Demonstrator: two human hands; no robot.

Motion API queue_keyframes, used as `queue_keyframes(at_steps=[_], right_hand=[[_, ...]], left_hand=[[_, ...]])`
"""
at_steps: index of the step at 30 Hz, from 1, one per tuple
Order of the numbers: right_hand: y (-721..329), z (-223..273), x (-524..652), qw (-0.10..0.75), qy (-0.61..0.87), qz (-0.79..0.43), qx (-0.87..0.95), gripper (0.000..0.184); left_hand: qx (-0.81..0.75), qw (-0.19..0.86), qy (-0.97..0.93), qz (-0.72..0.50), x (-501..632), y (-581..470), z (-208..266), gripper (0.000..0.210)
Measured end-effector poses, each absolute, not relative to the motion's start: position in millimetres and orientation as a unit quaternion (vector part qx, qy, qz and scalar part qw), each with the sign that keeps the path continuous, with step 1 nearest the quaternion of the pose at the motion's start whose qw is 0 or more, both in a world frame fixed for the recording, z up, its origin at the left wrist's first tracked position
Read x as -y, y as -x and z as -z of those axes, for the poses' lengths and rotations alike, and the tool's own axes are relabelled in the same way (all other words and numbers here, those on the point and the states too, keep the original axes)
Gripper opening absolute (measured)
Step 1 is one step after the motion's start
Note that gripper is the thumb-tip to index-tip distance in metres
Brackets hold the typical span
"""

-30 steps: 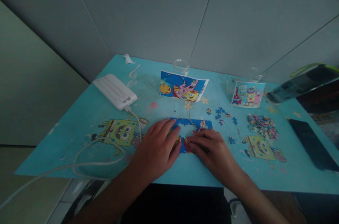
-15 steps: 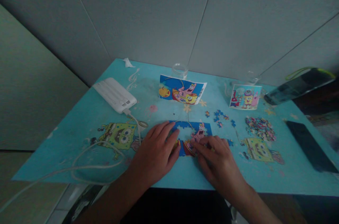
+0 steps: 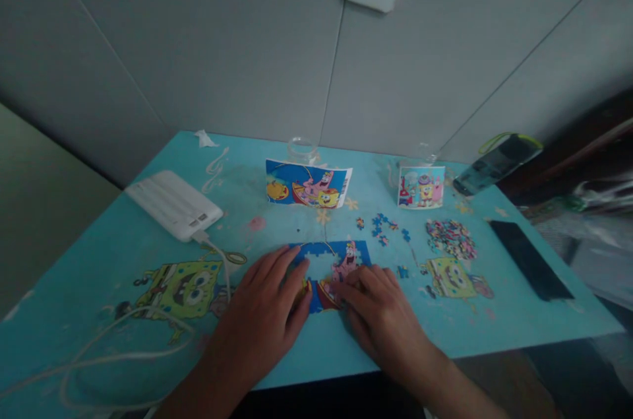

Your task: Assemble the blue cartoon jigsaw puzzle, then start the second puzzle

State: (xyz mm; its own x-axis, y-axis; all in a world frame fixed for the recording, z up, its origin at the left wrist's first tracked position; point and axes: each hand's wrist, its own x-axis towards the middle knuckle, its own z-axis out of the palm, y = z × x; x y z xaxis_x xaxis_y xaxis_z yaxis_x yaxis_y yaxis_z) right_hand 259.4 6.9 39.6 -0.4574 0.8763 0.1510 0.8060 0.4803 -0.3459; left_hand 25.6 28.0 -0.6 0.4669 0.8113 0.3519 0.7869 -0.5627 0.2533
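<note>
A partly joined jigsaw puzzle [image 3: 363, 252] lies flat before me, with blue edges, a pink figure and a gap in its middle. My left hand [image 3: 264, 303] rests over its left side, fingers stretched out and thumb apart. At the lower right part, my right hand [image 3: 378, 307] has its fingers bent together, the tips touching the puzzle. Whatever is under or between those tips is hidden. Several loose blue puzzle pieces [image 3: 380, 227] lie to the upper right, and a single blue piece [image 3: 403, 272] is right of my right hand.
Behind the puzzle stands a picture card [image 3: 309, 185]; a smaller card [image 3: 420, 188] is farther right. A pile of mixed pieces [image 3: 451, 239], a dark phone [image 3: 531, 260] and a bottle [image 3: 497, 165] occupy the right. On the left are a white power bank [image 3: 175, 204] and its cable [image 3: 123, 356].
My view has shifted right and up, so the table appears farther left and lower. Both hands stay on the puzzle in nearly the same pose.
</note>
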Motion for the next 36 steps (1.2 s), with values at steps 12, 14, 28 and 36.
queue_keyframes(at_steps=[12, 14, 28, 36], right_hand=[[-311, -54, -123, 0.135, 0.587, -0.075, 0.794, 0.021], [-312, -42, -125, 0.134, 0.6, -0.094, 0.783, 0.024], [-305, -39, -122, 0.177, 0.607, -0.152, 0.76, 0.01], [-281, -57, -91, 0.17, 0.438, -0.422, 0.775, 0.013]], left_hand=[[-0.468, 0.022, -0.858, -0.211, -28, -25, -2, 0.039], [-0.47, 0.024, -0.856, -0.213, -28, -25, -2, 0.039], [-0.478, 0.046, -0.851, -0.211, -26, -27, -10, 0.038], [-0.485, 0.068, -0.847, -0.206, -25, -27, -9, 0.04]])
